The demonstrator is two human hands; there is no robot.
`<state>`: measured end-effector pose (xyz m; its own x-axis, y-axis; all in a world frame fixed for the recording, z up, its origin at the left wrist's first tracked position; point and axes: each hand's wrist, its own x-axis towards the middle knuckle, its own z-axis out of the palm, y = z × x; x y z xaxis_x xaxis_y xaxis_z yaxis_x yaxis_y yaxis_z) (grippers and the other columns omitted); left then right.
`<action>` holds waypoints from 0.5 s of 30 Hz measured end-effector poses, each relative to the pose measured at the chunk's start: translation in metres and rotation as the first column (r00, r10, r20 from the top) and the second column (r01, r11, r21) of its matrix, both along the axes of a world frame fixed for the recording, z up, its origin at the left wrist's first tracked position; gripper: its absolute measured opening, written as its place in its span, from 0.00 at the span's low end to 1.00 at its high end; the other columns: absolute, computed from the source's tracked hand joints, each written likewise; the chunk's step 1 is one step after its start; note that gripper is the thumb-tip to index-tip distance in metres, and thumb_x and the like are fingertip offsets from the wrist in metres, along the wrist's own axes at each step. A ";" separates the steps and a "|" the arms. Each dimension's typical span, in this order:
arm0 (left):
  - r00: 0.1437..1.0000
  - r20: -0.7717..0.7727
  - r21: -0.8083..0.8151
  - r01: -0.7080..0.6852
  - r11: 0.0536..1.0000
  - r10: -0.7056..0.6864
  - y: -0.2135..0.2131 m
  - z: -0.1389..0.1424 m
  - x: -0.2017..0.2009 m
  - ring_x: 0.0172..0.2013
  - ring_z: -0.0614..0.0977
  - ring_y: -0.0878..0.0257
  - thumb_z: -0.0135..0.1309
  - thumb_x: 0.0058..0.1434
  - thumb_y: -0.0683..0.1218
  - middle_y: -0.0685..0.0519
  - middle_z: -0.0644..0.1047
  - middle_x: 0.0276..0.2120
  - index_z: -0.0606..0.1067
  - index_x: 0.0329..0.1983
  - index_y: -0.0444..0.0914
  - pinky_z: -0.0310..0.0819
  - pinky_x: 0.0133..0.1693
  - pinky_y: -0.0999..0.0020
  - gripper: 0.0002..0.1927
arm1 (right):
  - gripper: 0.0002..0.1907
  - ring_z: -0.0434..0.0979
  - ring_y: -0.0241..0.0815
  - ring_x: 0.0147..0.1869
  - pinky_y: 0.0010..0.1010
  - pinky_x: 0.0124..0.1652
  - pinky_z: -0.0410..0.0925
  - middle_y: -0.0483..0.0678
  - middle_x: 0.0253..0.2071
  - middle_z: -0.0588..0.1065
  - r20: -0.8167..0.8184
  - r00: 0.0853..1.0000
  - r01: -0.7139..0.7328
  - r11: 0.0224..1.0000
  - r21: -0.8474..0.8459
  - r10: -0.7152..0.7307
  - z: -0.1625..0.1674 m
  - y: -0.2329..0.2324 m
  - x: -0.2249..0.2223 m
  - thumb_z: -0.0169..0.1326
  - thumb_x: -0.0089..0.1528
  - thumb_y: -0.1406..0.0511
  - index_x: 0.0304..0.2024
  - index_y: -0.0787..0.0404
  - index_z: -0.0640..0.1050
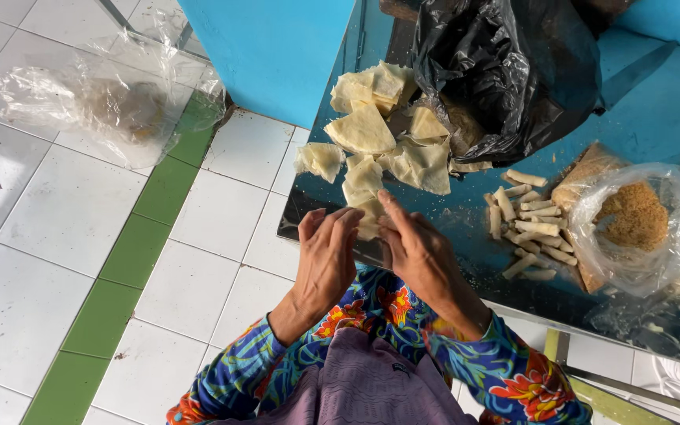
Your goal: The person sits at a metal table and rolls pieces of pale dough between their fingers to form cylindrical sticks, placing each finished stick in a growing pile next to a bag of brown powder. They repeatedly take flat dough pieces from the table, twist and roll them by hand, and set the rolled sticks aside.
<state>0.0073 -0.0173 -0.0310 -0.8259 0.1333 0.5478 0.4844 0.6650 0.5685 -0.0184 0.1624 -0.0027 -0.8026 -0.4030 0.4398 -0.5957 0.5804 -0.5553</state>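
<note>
White floor tiles with a green stripe (139, 244) lie below a shiny dark table (450, 224) that stands by a blue wall (269, 47). Over the near edge of the table, the left hand (326, 264) and the right hand (419, 252) come together on one thin, pale wrapper sheet (369, 224). Both hands look like they pinch it between thumb and fingers, with the fingers close together, not spread out. Just past the hands lies a pile of more wrapper sheets (383, 130), some folded and bent. The sheet looks very light, soft and floppy, and it would likely tear if pulled hard, so the edges are the best place to hold, gently. To the right lie small rolled sticks (530, 228), already made. Next to them sits a clear bag of brown crumbs (635, 220). A black plastic bag (505, 71) sits at the far side. Another clear bag (112, 106) lies on the floor, well apart.
</note>
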 end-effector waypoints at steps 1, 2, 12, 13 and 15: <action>0.999 -0.024 0.007 0.027 1.000 -0.026 -0.003 0.000 0.001 0.50 0.81 0.58 0.50 0.69 0.36 0.52 0.78 0.50 0.70 0.57 0.38 0.62 0.64 0.48 0.14 | 0.35 0.83 0.50 0.41 0.34 0.40 0.76 0.54 0.42 0.81 0.027 1.000 0.003 1.000 -0.031 -0.002 0.005 0.000 -0.003 0.57 0.62 0.74 0.71 0.64 0.62; 0.997 -0.049 0.013 0.058 0.998 -0.057 -0.003 0.000 0.001 0.52 0.82 0.57 0.50 0.69 0.36 0.52 0.78 0.50 0.70 0.56 0.38 0.64 0.65 0.49 0.13 | 0.34 0.84 0.50 0.41 0.35 0.39 0.75 0.53 0.41 0.82 0.107 0.994 0.039 0.999 -0.023 -0.036 0.010 0.002 -0.005 0.56 0.62 0.74 0.71 0.61 0.64; 0.991 -0.128 -0.262 0.007 0.965 -0.042 0.001 -0.006 0.008 0.50 0.79 0.59 0.58 0.60 0.39 0.53 0.77 0.50 0.77 0.53 0.38 0.57 0.63 0.41 0.17 | 0.26 0.82 0.39 0.38 0.28 0.37 0.73 0.50 0.37 0.83 0.512 0.858 0.191 0.951 -0.242 -0.042 -0.006 0.023 -0.029 0.54 0.65 0.70 0.66 0.59 0.69; 0.991 -0.126 -0.282 -0.001 0.959 -0.036 0.001 -0.006 0.008 0.51 0.79 0.59 0.58 0.59 0.39 0.53 0.77 0.50 0.78 0.53 0.38 0.56 0.63 0.41 0.18 | 0.24 0.81 0.38 0.39 0.27 0.38 0.73 0.50 0.37 0.83 0.567 0.824 0.215 0.919 -0.329 0.010 -0.002 0.030 -0.033 0.54 0.65 0.70 0.65 0.61 0.70; 0.993 -0.115 -0.302 -0.005 0.953 -0.031 0.002 -0.004 0.006 0.50 0.79 0.59 0.58 0.58 0.38 0.54 0.77 0.50 0.78 0.52 0.39 0.56 0.64 0.39 0.18 | 0.24 0.82 0.36 0.39 0.27 0.32 0.74 0.48 0.39 0.80 0.653 0.753 0.383 0.748 -0.542 0.087 0.015 0.049 -0.039 0.56 0.62 0.71 0.61 0.62 0.70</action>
